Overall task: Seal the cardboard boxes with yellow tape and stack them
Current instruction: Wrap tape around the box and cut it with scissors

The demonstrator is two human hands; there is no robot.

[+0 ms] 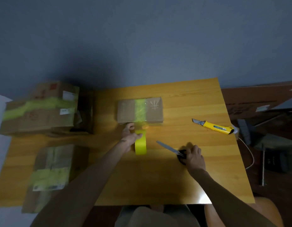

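A small cardboard box lies flat near the middle of the counter, with a strip of yellow tape running across its top and down its near side. Just in front of it the left hand grips the yellow tape roll, thumb curled over the roll. To the right, the right hand is curled round the black handles of the scissors, which rest on the counter with closed blades pointing away and left. A yellow utility knife lies farther right. Taped boxes are piled at the far left, and another taped box sits nearer.
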